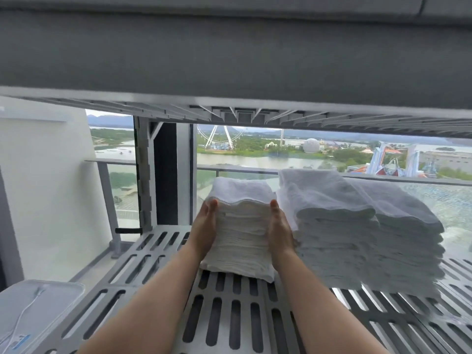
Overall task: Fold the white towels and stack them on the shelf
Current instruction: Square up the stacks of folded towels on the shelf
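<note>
Towel stack (242, 241) on shelf (224, 315), taller pile (357, 238) beside, tier (229, 60) overhead

Large glass window (434, 200) behind; grey overcast daylight. Outside: grey metal balcony railing (112, 162), white Ferris wheel (213, 137), wide murky river (255, 160), white domed building (312, 145). Plain white wall (46, 175) at left.
</note>
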Demonstrator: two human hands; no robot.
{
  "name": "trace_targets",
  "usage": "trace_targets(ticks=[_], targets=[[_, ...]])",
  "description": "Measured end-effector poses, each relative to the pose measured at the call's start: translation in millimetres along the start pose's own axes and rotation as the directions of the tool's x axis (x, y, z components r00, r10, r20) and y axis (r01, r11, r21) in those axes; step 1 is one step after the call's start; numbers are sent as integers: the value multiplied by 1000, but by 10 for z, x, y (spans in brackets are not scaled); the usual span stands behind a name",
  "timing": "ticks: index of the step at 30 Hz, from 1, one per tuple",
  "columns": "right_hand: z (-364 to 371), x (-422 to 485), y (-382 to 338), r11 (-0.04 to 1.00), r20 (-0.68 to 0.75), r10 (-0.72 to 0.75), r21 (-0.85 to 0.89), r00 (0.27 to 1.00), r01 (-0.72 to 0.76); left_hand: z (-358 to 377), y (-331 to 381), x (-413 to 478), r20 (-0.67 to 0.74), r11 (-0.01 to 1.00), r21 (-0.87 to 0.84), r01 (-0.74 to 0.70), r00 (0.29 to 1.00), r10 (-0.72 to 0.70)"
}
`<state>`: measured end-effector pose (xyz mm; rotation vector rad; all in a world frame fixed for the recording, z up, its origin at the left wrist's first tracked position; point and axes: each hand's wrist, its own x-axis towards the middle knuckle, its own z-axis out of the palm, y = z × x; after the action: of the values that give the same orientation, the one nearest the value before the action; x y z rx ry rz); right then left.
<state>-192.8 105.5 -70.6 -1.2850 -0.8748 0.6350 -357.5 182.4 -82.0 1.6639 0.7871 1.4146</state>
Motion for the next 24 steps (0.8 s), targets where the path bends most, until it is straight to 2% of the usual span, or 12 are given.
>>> trace_targets(ticks=[5, 9, 12, 14, 15, 17, 19, 21, 24], targets=[[54, -13, 42, 996, -48, 85, 20, 995, -84, 66, -83, -127, -27, 996, -30, 85, 996, -86], [65, -47, 63, 994, -111, 74, -74, 991, -82, 65, -68, -120, 7, 990, -78, 121, 993, -120], [27, -102, 11, 988, -139, -8, -156, 990, -14, 25, -22, -69, 76, 981, -165, 100, 993, -88], [40, -153, -35, 958, -149, -172, -254, 974, 130, -6, 30, -8, 101, 973, -211, 98, 992, -78], [63, -190, -73, 916, -126, -283, -330, 951, 229, -11, 55, 17, 100, 973, -212, 94, 992, -74], [137, -212, -205, 768, -42, -486, -498, 873, 404, 3, 92, 44, 76, 970, -211, 120, 991, -107], [245, -129, -421, 587, 65, -598, -643, 799, 492, 29, 97, 42, 98, 958, -232, 168, 984, -149], [380, -3, -681, 483, 155, -568, -732, 808, 480, 40, 56, 10, 110, 948, -240, 209, 976, -188], [586, 176, -985, 417, 290, -316, -813, 904, 406, 35, -31, -80, 61, 950, -214, 227, 974, -219]])
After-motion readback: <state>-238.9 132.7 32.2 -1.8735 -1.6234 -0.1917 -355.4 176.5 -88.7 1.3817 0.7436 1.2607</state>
